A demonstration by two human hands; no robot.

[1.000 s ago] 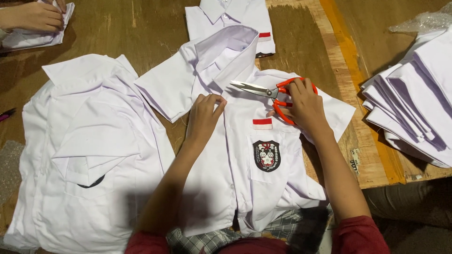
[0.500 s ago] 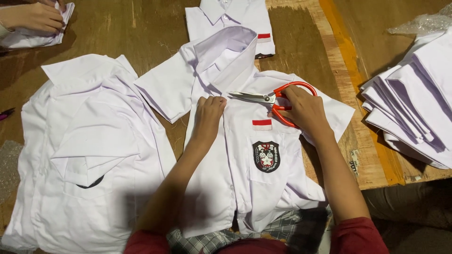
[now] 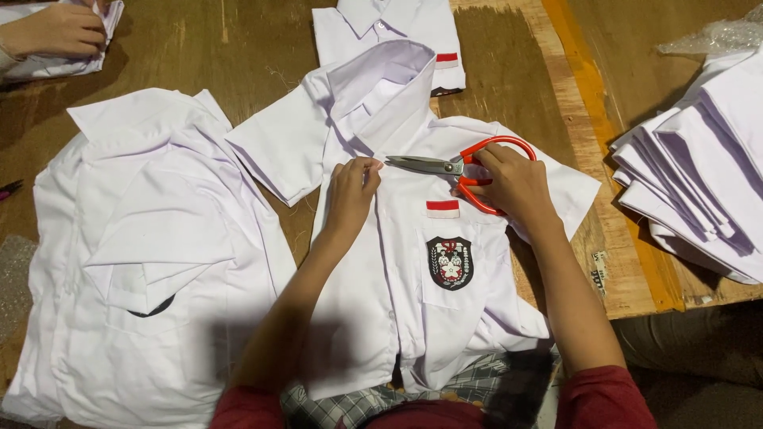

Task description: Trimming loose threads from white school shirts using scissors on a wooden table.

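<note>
left hand (image 3: pixel 350 191): bare, no glove, ring or watch | right hand (image 3: pixel 513 183): bare, no glove, ring or watch | forearms: uncovered back from the fingers nearly to the elbows | sleeves (image 3: pixel 604 397): dark red, pushed up, well behind the fingers

This looks like a small garment workshop, at the finishing stage. Identical white short-sleeved uniform shirts with chest badges (image 3: pixel 413 262) lie spread over a worn wooden plank table (image 3: pixel 509 71), a tall stack of folded white shirts (image 3: pixel 699 183) waits at one side, and red-handled steel scissors (image 3: pixel 461 167) are in use.
</note>
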